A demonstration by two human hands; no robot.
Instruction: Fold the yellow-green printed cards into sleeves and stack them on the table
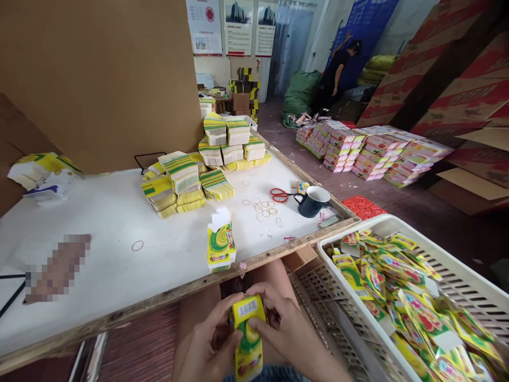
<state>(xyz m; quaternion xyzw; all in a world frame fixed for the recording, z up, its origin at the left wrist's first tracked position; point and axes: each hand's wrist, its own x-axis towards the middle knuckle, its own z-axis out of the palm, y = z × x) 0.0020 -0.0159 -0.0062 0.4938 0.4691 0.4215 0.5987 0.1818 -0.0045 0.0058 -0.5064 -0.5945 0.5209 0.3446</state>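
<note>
Over my lap, both hands grip one small yellow and green carton (248,339) with a barcode on its upper end. My left hand (212,339) holds its left side, the thumb pressed on the front. From the right, my right hand (284,323) grasps it with the thumb across the printed face. The fingers behind the carton are hidden. Just beyond my hands, a short stack of matching flat cartons (221,241) stands near the table's front edge, white flaps sticking up at its back.
Bundled flat cartons (181,175) are piled on the white table (99,212). Rubber bands (266,208), red-handled scissors (280,195) and a dark mug (313,201) lie at its right. A white basket (397,223) of cartons stands beside me. A person (338,69) is in the background.
</note>
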